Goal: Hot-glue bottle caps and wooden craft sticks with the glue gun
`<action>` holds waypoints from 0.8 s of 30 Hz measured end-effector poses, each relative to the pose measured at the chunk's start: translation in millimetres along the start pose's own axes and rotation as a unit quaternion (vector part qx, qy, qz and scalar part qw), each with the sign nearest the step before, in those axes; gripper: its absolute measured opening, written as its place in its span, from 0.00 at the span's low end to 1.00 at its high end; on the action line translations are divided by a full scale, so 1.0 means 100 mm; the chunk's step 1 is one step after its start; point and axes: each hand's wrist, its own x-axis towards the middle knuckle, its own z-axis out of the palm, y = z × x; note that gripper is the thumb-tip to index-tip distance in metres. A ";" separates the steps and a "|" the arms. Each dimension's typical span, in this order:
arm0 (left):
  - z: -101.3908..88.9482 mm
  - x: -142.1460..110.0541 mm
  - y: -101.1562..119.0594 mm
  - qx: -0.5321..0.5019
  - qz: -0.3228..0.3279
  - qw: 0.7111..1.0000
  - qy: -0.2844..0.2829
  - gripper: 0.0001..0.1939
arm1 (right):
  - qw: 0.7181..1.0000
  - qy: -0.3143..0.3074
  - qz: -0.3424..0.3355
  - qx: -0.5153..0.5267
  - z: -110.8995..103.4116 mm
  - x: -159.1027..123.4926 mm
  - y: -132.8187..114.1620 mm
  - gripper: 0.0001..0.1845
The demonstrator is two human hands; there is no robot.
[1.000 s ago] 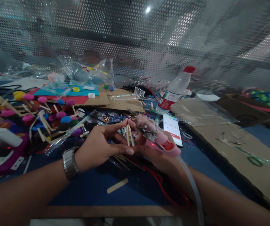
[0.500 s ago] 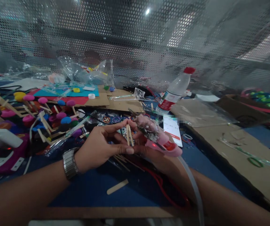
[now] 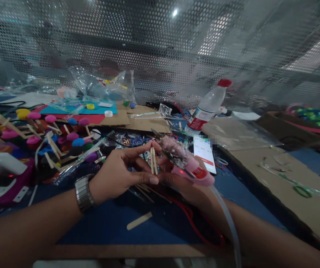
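Observation:
Above the blue table, my left hand (image 3: 112,173) pinches a pair of wooden craft sticks (image 3: 153,160) between thumb and fingers, with a metal-banded watch on its wrist. My right hand (image 3: 178,186) meets it from the other side, its fingertips also on the sticks. The sticks stand nearly upright, tops close together. A pink hot glue gun (image 3: 193,169), its front crusted with grey residue and a small red light lit, rests in my right hand; its nozzle points up and left. A long translucent glue stick (image 3: 227,216) trails from its rear. A loose craft stick (image 3: 139,221) lies below my hands.
Foam-topped stick pieces (image 3: 65,137) crowd the left, beside a purple and white device (image 3: 6,182). A red-capped bottle (image 3: 208,106) stands behind a phone (image 3: 204,154). Red-handled scissors (image 3: 190,216) lie under my right arm. Cardboard (image 3: 277,193) covers the right side.
The two sticks have drawn slightly closer together between my fingers. The glue gun has shifted very slightly left. Otherwise both hands keep their place.

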 end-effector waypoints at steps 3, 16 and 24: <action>0.00 0.00 0.00 0.004 0.004 1.000 -0.003 0.46 | 1.000 0.008 -0.013 -0.005 0.00 0.01 0.04 0.17; 0.03 0.00 0.02 -0.011 -0.001 1.000 0.015 0.44 | 0.999 0.027 -0.044 0.002 0.02 0.00 0.05 0.15; 0.01 0.00 0.02 0.014 0.019 1.000 0.007 0.43 | 0.997 0.016 -0.075 -0.004 0.00 0.01 0.09 0.13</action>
